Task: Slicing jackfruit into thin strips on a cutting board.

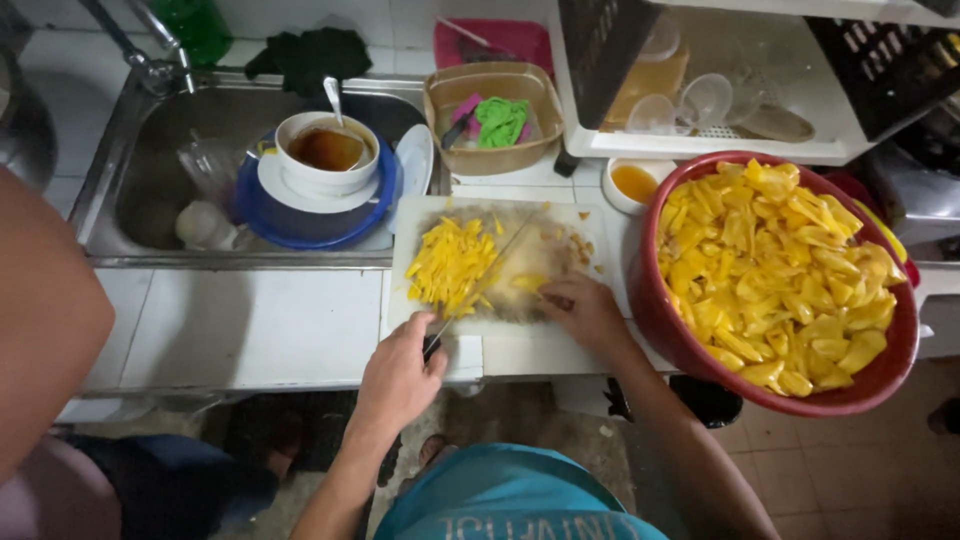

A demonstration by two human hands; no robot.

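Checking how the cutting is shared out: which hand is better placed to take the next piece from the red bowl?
Right. The right hand rests on the cutting board beside the red bowl; the left hand grips the knife.

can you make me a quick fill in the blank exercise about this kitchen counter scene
1. The left hand grips the handle of a ____, its blade lying across the cutting board.
2. The cut strips piled on the board are ____ in colour.
3. The big bowl full of fruit pieces stands to the ____ of the board.
4. The white bowl of brown liquid sits inside the ____.

Missing words: knife; yellow; right; sink
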